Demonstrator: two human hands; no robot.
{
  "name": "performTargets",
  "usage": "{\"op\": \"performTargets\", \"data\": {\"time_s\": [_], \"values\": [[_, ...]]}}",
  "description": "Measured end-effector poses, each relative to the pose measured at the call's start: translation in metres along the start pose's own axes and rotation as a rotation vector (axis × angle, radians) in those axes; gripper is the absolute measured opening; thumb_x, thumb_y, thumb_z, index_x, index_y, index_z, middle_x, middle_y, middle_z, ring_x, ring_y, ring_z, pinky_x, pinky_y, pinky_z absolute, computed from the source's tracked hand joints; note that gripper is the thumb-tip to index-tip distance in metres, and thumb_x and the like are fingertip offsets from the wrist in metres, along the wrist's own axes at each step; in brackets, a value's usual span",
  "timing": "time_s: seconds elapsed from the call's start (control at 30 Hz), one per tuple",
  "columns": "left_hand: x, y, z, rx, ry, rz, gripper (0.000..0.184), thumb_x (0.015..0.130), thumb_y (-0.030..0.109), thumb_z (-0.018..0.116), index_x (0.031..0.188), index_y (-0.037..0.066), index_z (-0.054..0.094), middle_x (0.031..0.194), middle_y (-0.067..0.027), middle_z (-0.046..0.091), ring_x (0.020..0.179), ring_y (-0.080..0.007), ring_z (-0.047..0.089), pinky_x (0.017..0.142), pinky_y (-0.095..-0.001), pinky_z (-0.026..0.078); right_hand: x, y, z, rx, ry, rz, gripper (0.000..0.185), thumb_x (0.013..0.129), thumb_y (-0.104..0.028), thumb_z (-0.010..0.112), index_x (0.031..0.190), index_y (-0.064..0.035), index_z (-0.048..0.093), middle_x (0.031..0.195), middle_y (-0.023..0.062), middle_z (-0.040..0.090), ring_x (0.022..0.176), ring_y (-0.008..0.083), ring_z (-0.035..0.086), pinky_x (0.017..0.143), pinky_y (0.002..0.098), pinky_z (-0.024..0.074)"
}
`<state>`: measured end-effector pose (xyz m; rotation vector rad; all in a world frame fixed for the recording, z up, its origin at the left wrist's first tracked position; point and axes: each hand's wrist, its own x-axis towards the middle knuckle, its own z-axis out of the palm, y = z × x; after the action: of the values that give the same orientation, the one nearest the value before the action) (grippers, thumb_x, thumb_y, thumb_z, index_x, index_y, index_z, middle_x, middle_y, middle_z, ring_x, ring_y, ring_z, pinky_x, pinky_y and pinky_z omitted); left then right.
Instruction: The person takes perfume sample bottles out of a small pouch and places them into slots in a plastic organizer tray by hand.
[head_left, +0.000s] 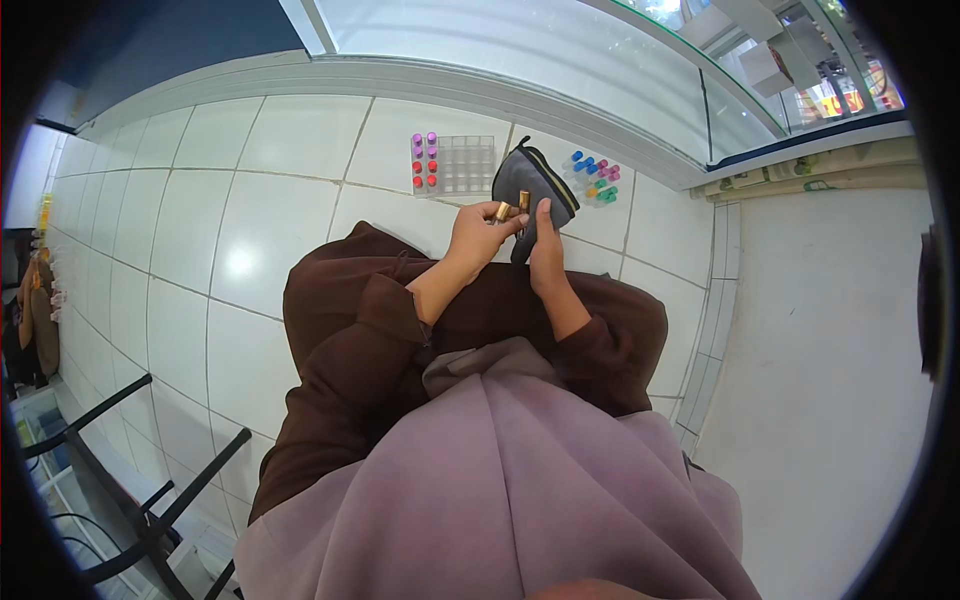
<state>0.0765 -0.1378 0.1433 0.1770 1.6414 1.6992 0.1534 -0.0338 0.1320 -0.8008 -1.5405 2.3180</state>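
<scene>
My left hand (478, 238) is closed round a small gold-capped tube (502, 212). A second gold-topped tube (524, 202) stands upright at its fingertips, against the pouch; which fingers hold it I cannot tell. My right hand (546, 255) grips a dark grey zip pouch (512, 180), thumb on its near face, the other fingers hidden behind. The pouch is tilted, its zip edge to the upper right. Left of it, a clear compartment rack (466, 165) holds purple-capped vials (431, 138) and red-capped vials (417, 181) in its left columns.
Loose vials with blue, pink, green and orange caps (598, 180) lie on the tiles right of the pouch. Beyond is a glass display case (560, 60). A black metal frame (150, 540) stands at lower left. My crossed legs (350, 270) are on the tiled floor (250, 250).
</scene>
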Motion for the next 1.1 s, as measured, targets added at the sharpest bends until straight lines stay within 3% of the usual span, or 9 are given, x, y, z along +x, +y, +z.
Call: {"op": "performTargets", "data": {"time_s": [0.1, 0.3, 0.43, 0.47, 0.63, 0.67, 0.83, 1.0, 1.1], "values": [[0.002, -0.001, 0.001, 0.022, -0.013, 0.037, 0.022, 0.081, 0.018, 0.076, 0.094, 0.003, 0.070, 0.069, 0.0028, 0.061, 0.054, -0.0032, 0.045, 0.049, -0.0198, 0.034, 0.004, -0.005, -0.002, 0.023, 0.033, 0.045, 0.050, 0.102, -0.043, 0.040, 0.118, 0.0023, 0.054, 0.111, 0.0039, 0.055, 0.104, 0.0113, 0.049, 0.092, 0.0258, 0.0388], [0.017, -0.001, -0.009, -0.126, 0.222, 0.146, 0.017, 0.082, 0.015, 0.074, 0.090, 0.001, 0.069, 0.075, -0.0008, 0.066, 0.056, -0.0041, 0.049, 0.050, -0.0202, 0.037, -0.005, 0.005, 0.021, -0.041, 0.019, -0.113, 0.051, 0.102, -0.043, 0.039, 0.124, 0.0011, 0.051, 0.112, 0.0040, 0.056, 0.101, 0.0087, 0.050, 0.088, 0.0226, 0.0398], [0.013, -0.002, -0.009, 0.039, 0.085, 0.096, 0.018, 0.081, 0.015, 0.075, 0.090, -0.001, 0.070, 0.078, -0.0028, 0.067, 0.062, -0.0058, 0.054, 0.057, -0.0213, 0.043, 0.005, 0.008, 0.001, -0.054, 0.007, 0.036, 0.054, 0.101, -0.046, 0.039, 0.122, 0.0005, 0.053, 0.111, 0.0039, 0.056, 0.101, 0.0101, 0.051, 0.087, 0.0237, 0.0412], [0.019, -0.017, -0.004, -0.017, 0.064, 0.171, 0.021, 0.081, 0.015, 0.076, 0.091, -0.002, 0.070, 0.079, -0.0034, 0.067, 0.068, -0.0074, 0.057, 0.063, -0.0230, 0.045, 0.009, 0.009, -0.005, -0.045, 0.006, 0.043, 0.054, 0.101, -0.047, 0.039, 0.122, 0.0004, 0.053, 0.111, 0.0039, 0.056, 0.100, 0.0104, 0.052, 0.087, 0.0237, 0.0414], [0.013, -0.008, -0.004, -0.028, 0.034, 0.129, 0.023, 0.079, 0.014, 0.077, 0.093, -0.003, 0.069, 0.082, -0.0055, 0.068, 0.076, -0.0101, 0.061, 0.070, -0.0250, 0.048, 0.008, 0.003, 0.001, 0.018, 0.013, -0.039, 0.053, 0.100, -0.047, 0.040, 0.122, 0.0004, 0.053, 0.110, 0.0043, 0.057, 0.099, 0.0111, 0.052, 0.086, 0.0246, 0.0417], [0.016, -0.009, -0.006, -0.040, 0.060, 0.141, 0.024, 0.079, 0.013, 0.077, 0.093, -0.004, 0.069, 0.082, -0.0057, 0.068, 0.076, -0.0103, 0.062, 0.071, -0.0252, 0.049, 0.005, 0.000, 0.005, -0.014, 0.026, -0.056, 0.055, 0.101, -0.046, 0.040, 0.126, 0.0023, 0.051, 0.117, 0.0070, 0.055, 0.108, 0.0135, 0.051, 0.093, 0.0266, 0.0401], [0.019, -0.002, -0.011, -0.032, 0.163, 0.250, 0.026, 0.079, 0.013, 0.076, 0.100, -0.001, 0.067, 0.085, -0.0059, 0.068, 0.077, -0.0097, 0.063, 0.073, -0.0246, 0.050, 0.002, 0.005, 0.010, -0.024, 0.008, -0.057, 0.059, 0.101, -0.045, 0.040, 0.132, 0.0045, 0.045, 0.130, 0.0109, 0.050, 0.120, 0.0174, 0.046, 0.102, 0.0281, 0.0349], [0.004, 0.001, 0.000, 0.099, -0.021, 0.160, 0.020, 0.080, 0.015, 0.074, 0.096, 0.003, 0.070, 0.080, -0.0019, 0.066, 0.064, -0.0054, 0.054, 0.055, -0.0209, 0.038, 0.014, 0.003, -0.006, 0.063, 0.080, 0.030, 0.058, 0.100, -0.046, 0.041, 0.130, 0.0045, 0.048, 0.125, 0.0095, 0.051, 0.114, 0.0154, 0.048, 0.098, 0.0273, 0.0370], [0.000, 0.004, 0.003, 0.042, -0.042, 0.114, 0.022, 0.080, 0.016, 0.075, 0.096, 0.003, 0.070, 0.078, -0.0009, 0.065, 0.060, -0.0042, 0.050, 0.052, -0.0210, 0.037, 0.016, 0.001, -0.012, 0.061, 0.033, 0.073, 0.058, 0.100, -0.045, 0.042, 0.130, 0.0042, 0.047, 0.123, 0.0079, 0.052, 0.111, 0.0145, 0.049, 0.097, 0.0271, 0.0378]]}}
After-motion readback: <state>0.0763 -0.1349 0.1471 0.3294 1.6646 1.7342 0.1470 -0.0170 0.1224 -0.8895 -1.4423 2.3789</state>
